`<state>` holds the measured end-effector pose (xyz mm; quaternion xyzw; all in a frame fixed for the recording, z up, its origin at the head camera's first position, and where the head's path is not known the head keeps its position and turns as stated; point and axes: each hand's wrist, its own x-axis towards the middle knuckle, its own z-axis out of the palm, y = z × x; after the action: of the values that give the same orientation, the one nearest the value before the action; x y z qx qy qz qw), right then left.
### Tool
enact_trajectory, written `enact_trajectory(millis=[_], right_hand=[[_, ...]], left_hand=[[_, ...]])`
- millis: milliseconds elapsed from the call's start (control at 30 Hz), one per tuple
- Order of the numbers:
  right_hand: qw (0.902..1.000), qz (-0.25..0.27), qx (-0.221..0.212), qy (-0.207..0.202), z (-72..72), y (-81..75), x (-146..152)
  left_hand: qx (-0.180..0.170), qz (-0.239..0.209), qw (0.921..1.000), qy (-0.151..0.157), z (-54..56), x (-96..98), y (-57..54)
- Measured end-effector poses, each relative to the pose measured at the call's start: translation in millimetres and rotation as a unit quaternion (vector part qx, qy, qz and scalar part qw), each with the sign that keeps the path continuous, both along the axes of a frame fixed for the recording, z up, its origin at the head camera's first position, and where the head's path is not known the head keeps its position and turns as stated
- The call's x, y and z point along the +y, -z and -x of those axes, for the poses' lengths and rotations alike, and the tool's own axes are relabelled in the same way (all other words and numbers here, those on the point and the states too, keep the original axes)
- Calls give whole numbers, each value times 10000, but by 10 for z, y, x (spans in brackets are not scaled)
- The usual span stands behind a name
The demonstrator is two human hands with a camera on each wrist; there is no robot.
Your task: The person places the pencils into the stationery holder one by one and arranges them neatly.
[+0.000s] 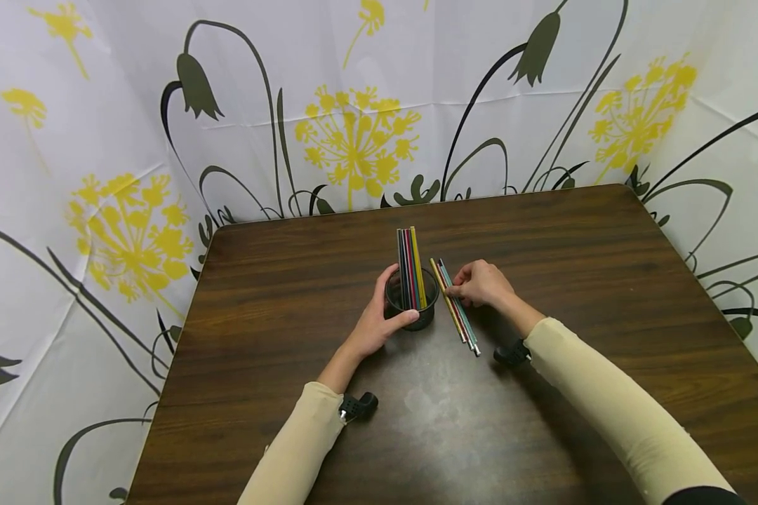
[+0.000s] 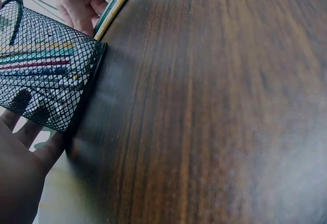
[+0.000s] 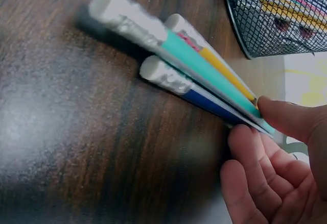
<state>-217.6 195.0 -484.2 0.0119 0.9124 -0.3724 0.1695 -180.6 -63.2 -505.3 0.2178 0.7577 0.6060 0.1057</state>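
Your left hand point(image 1: 374, 321) curved round a black wire-mesh cup point(image 1: 427, 318) of coloured pencils point(image 1: 412, 270); your right hand point(image 1: 483, 285) pinched three yellow, teal and blue pencils point(image 3: 204, 69) between thumb and fingers. Seemingly mid-gathering, you likely needed a firmer pinch before lifting.

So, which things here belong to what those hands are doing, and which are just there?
Part of it:
Mesh cup, gripped by the left hand
Pencils in the cup
Loose teal, yellow and blue pencils, at the right hand

Just there:
Table underneath
Flowered cloth behind
Wrist cameras
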Motion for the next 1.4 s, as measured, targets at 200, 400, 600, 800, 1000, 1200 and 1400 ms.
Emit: enact_trajectory(millis=[200, 400, 600, 800, 1000, 1200, 1400], right_hand=[[9998, 86, -155, -122, 17, -36, 15], [9993, 275, -208, -139, 28, -45, 38], [9990, 415, -131, -63, 20, -86, 92], [9971, 648, 223, 333, -26, -300, 146], [9813, 1448, 1137, 558, -125, -643, 171], [9335, 2473, 2498, 703, -225, -956, 71], [8918, 3090, 3270, 468, -375, -1204, -169]], left_hand=[[37, 5, 10000, 1, 2, -3, -11], [25, 106, 9999, -21, 7, -5, -16], [20, 174, 9998, -44, 5, -7, -6], [31, 156, 9999, -29, 5, -3, -8], [-12, 164, 9999, -20, 4, -9, 2], [-27, 109, 9999, -24, 3, -10, 6], [-2, 37, 10000, 11, 7, -6, 6]])
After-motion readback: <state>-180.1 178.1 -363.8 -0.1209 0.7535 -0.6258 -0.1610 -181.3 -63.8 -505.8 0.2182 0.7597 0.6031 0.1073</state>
